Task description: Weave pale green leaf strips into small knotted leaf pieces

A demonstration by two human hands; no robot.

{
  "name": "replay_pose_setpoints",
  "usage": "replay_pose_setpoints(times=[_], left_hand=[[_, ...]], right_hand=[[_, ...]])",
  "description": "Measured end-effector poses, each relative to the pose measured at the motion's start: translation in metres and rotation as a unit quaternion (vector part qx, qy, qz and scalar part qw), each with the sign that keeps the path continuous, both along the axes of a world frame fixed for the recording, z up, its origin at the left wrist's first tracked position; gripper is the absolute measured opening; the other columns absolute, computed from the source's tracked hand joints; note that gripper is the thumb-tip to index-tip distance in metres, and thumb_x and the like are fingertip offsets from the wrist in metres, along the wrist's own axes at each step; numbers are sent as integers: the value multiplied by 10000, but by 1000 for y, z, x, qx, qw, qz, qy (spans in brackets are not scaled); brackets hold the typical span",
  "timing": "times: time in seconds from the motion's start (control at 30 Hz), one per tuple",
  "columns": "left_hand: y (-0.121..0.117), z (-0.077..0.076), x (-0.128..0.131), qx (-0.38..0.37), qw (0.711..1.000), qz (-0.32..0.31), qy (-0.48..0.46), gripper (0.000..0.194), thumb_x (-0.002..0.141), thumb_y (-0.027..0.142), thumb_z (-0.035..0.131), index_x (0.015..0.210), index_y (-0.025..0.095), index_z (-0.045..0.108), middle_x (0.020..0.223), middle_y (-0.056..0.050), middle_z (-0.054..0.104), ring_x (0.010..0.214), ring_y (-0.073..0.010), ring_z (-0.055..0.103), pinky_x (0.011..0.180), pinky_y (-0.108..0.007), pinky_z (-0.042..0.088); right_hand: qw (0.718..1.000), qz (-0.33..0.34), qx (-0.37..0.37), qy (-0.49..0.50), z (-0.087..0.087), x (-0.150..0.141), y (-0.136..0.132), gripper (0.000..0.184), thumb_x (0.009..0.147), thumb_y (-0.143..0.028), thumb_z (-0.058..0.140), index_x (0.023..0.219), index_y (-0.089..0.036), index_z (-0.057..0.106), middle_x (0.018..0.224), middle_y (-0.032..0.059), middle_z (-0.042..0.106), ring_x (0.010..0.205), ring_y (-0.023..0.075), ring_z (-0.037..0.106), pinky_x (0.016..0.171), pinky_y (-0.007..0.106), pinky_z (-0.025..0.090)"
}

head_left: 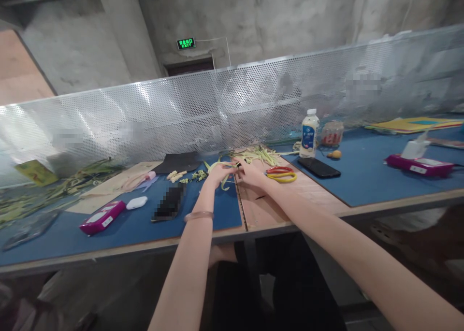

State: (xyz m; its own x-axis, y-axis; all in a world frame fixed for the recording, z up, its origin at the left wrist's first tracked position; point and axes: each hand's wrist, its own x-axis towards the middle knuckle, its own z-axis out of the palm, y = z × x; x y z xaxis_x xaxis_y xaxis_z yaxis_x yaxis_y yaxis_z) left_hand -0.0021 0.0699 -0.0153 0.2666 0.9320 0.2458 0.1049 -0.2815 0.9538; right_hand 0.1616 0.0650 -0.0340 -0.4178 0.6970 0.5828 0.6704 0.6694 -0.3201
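Above the seam between the blue mat and the light brown board, my two hands meet. My left hand [218, 173], with a bangle at the wrist, is closed on a pale green leaf strip [225, 183] that curls down below the fingers. The fingers of my right hand [251, 172] pinch the same strip from the other side; a small dark bit shows at the fingertips, too small to name. Behind the right hand lies a heap of pale green strips [259, 154]. Scissors [292, 177] with red and yellow handles rest beside the right wrist.
Left of my hands are small green bunches [199, 175], a black phone-like object [169, 202] and a magenta device [102, 218]. Rightward stand a bottle [308, 134], a black phone [319, 167] and a jar [332, 133]. A perforated metal screen [174, 106] closes off the back.
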Motion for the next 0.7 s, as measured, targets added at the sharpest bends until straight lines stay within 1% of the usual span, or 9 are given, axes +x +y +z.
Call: replay_pose_setpoints(times=[0.1,0.3,0.5,0.57,0.63,0.7], left_hand=[[-2,2,0,13,1000,24,7,337,590,300,729,882,144,663,740,-37,668,687,-135,605,587,-214,450],[-4,6,2,48,998,49,11,297,597,286,699,854,138,677,732,-40,671,685,-136,594,577,-209,432],[-2,4,3,67,995,72,-13,279,595,269,687,844,143,677,736,-40,679,678,-143,592,583,-223,429],[-1,3,4,67,994,82,-26,283,588,269,697,839,141,673,737,-45,675,676,-143,592,579,-224,429],[0,3,5,65,993,88,-41,281,577,260,711,824,134,671,724,-50,670,669,-145,592,568,-223,428],[2,2,4,59,993,89,-59,286,568,254,721,817,124,667,707,-54,662,663,-146,593,555,-220,424]], right_hand=[[1000,16,2,6,0,-3,-1,626,805,-123,412,1391,-67,198,878,100,687,732,183,610,711,271,430],[999,28,12,18,1,-5,-2,655,786,-89,411,1400,-68,184,830,66,691,709,173,601,704,264,422],[999,23,24,18,2,-10,-4,692,794,-64,396,1416,-77,93,732,11,675,656,142,593,651,231,422],[999,14,34,10,3,-9,-5,677,806,-66,392,1415,-85,96,717,-2,669,637,134,586,640,224,421],[999,-4,51,-3,5,-8,-6,658,808,-67,402,1408,-89,133,710,2,663,645,143,579,641,233,421],[996,-36,83,-17,6,-6,-8,607,808,-79,421,1382,-84,223,775,52,663,734,182,573,689,281,420]])
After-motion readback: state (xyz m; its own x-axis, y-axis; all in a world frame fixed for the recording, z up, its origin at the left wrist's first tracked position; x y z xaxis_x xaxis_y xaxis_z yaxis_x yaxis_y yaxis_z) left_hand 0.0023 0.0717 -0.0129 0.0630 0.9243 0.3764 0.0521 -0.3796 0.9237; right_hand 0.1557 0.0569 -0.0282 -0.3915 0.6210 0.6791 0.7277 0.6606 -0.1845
